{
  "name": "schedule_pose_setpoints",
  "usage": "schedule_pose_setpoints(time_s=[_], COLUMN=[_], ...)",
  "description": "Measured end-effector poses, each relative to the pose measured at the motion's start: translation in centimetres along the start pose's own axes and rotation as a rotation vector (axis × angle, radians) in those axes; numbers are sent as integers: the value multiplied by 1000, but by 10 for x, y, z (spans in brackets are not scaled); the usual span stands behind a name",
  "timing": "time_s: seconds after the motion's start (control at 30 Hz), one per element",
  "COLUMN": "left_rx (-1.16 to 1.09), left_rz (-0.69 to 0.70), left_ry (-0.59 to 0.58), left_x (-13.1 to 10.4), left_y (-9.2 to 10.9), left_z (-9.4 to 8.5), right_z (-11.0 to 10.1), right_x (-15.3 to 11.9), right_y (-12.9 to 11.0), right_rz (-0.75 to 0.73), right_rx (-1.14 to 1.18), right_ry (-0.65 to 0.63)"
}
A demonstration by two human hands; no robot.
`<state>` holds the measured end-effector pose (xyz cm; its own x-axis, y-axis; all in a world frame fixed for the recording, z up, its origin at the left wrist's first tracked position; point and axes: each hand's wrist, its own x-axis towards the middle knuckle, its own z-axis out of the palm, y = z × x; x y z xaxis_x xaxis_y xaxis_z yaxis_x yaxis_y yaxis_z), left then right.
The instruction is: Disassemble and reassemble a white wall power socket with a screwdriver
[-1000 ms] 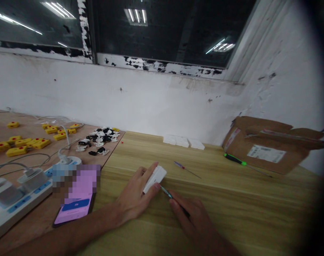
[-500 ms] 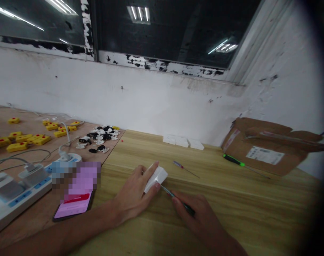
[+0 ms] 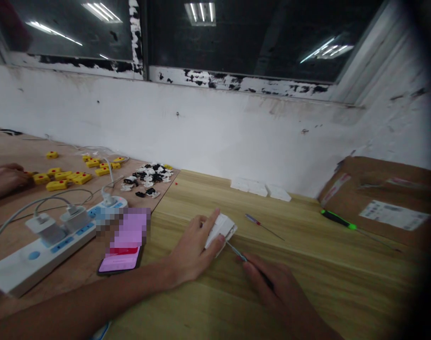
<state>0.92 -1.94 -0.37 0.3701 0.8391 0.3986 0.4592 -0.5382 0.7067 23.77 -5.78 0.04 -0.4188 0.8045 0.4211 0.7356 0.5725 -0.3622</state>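
A: Two hands work at the middle of a pale wooden bench. The left hand clasps a small white plastic housing, thumb pressed to its near side and fingers curled over its far side, tilting it up on edge against the bench.

B: And the other hand?

A: The right hand is closed around a thin screwdriver. Its shaft slants up and left, with the tip touching the lower right edge of the housing, apparently at a seam.

B: How far along does the work look?

A: Judging from this view, the housing is still in one piece, though its near face shows ridges or a slight gap, so the prying seems under way and not finished. Whether the tip is inside the seam is too small to tell.

B: What else lies around?

A: A second small screwdriver with a red and blue handle lies just beyond the housing. A green-handled screwdriver lies further right, near a cardboard box. Several white housings sit by the wall. To the left are a phone, a white power strip with chargers plugged in, a pile of black and white small parts and yellow parts. Another person's hand rests at the far left edge.
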Motion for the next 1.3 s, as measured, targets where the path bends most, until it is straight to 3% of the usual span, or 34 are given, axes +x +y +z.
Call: schedule_pose_setpoints(time_s=[0.23,0.4,0.6,0.77,1.03,1.3], left_rx=[-99,-53,173,350,264,227], left_rz=[-19,-23,20,45,116,122], left_ry=[-67,-64,-18,-44,-36,-51], left_x=[-1,2,3,2,4,4], left_y=[4,5,-4,-8,-14,-13], left_z=[-2,-5,-3,2,4,3], right_z=[11,10,-3,1,1,5], right_x=[-5,-7,0,1,1,1], right_y=[4,1,-11,-14,-9,-12], right_rz=[-77,-9,99,143,217,185], right_rx=[-44,-20,-14,-120,-199,-181], right_ry=[101,115,-75,-200,-237,-233])
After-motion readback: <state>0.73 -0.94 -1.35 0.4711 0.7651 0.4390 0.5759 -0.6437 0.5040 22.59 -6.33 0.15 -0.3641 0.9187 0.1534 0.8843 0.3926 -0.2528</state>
